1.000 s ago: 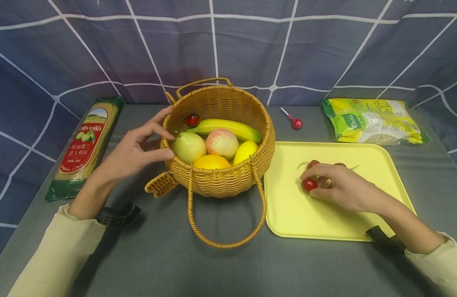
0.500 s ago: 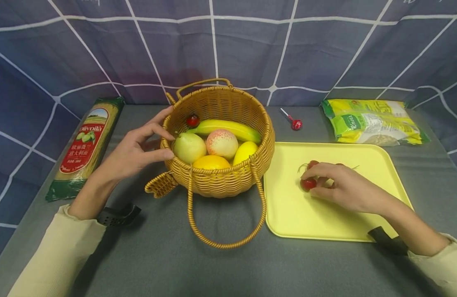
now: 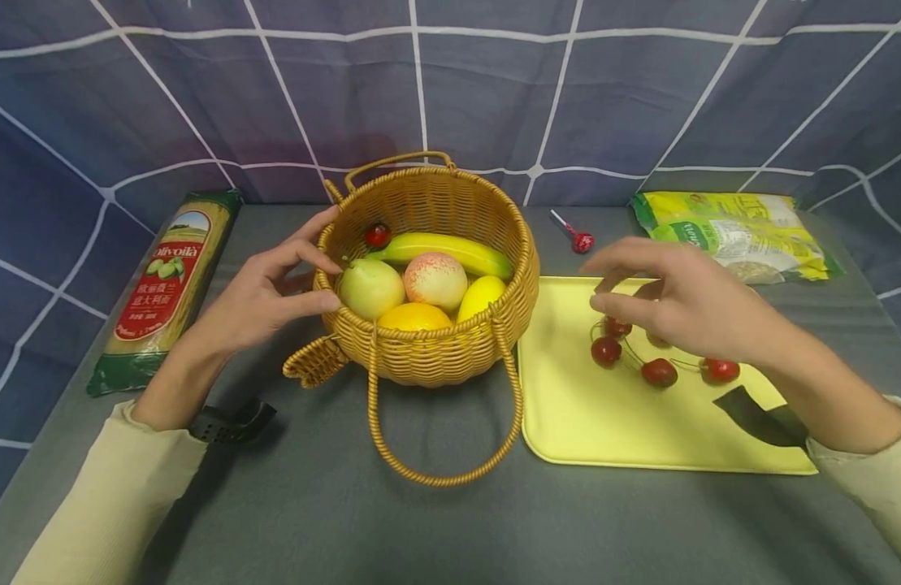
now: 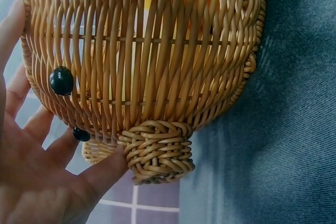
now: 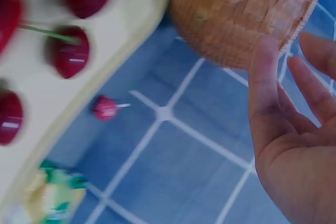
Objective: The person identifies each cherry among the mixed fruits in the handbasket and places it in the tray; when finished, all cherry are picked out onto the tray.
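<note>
My left hand (image 3: 278, 284) rests at the left side of a wicker basket (image 3: 435, 357), its spread fingers and thumb touching the rim. In the left wrist view, the thumb (image 4: 107, 169) lies against a small woven piece on the basket. Inside the basket are a pear (image 3: 372, 288), a peach (image 3: 435, 280), a banana (image 3: 450, 252), a lemon (image 3: 482, 296), an orange-yellow fruit (image 3: 413, 318) and one cherry (image 3: 378, 236). My right hand (image 3: 684, 301) hovers over a yellow tray (image 3: 604, 431) with nothing between its loosely bent fingers. Several stemmed cherries (image 3: 659, 372) lie on the tray, partly behind the hand.
A lollipop (image 3: 582, 241) lies behind the tray. Yellow-green Knorr packets (image 3: 757, 244) are at the back right, partly behind the right hand. A pack of spaghetti (image 3: 165, 284) lies left of the basket. Grid-patterned cloth (image 3: 479, 97) hangs along the back.
My right hand has lifted up and away from the cherries it was touching, uncovering several of them on the tray. My left hand and the basket stay put.
</note>
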### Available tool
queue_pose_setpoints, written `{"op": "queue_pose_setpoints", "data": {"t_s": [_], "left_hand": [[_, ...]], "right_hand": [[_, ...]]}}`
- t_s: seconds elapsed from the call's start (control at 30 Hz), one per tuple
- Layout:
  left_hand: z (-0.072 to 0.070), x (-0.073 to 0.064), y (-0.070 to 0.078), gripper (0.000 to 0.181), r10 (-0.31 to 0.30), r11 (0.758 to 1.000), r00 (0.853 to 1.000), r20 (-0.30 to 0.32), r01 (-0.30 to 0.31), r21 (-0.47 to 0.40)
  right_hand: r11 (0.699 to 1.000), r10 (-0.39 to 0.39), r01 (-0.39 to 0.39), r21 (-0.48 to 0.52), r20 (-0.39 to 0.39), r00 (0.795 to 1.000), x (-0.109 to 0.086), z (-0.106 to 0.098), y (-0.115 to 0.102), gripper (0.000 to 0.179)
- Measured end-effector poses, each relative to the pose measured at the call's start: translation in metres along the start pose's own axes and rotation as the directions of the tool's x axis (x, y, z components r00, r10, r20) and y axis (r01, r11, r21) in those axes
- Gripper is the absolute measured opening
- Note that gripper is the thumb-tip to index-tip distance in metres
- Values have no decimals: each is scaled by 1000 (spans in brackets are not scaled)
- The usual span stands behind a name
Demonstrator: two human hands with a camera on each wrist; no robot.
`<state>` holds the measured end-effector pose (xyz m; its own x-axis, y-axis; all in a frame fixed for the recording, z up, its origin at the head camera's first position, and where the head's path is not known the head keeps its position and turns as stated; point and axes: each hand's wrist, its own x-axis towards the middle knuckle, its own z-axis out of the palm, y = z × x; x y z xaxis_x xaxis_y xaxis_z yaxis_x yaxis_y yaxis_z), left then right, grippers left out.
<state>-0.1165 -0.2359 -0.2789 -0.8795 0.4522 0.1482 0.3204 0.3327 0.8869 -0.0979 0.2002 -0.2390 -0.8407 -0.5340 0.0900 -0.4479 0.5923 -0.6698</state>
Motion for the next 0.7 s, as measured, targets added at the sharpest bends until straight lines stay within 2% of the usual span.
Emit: {"op": "queue_pose_setpoints", "data": {"t_s": [0.17,0.33,0.53,0.7], "left_hand": [[0,0,0,23,-2,1000,1000,1,2,-1],[-1,0,0,22,-6,1000,1000,-4,6,-25],[1,1,0,22,-11,999,1000,3,11,-51],[1,2,0,22,-1,998,1000,3,1,-67]], "right_hand": [[992,-116,114,-46,-29,993,32,-7,-32,27],[973,-221,222,-61,25,975,73,-5,-58,20],[963,-238,252,-94,134,962,118,4,-87,19],[956,-242,272,-108,232,942,148,16,-103,18]]}}
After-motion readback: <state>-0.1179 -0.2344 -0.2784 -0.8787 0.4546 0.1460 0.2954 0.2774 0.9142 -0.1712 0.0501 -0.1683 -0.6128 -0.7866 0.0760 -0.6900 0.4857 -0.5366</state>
